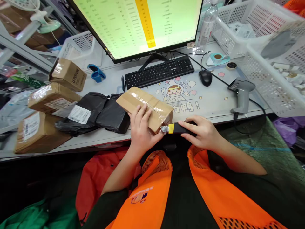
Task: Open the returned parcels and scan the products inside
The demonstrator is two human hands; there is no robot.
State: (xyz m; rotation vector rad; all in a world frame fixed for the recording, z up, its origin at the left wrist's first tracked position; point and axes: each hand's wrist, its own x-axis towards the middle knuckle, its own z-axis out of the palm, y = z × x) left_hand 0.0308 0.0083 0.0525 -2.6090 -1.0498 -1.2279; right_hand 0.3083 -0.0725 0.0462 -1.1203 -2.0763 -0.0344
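As your left hand [140, 127] clasps the brown taped cardboard box [145, 106] at the counter [214, 105] edge, the yellow-black utility knife [177, 128] clenched in your right hand [202, 132] could slip into your thumb.

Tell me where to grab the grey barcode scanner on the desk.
Probably take the barcode scanner by its narrow handle, coming from the near edge of the desk. The handle points that way, the bulky head points toward the mouse, and the cable leaves its base.
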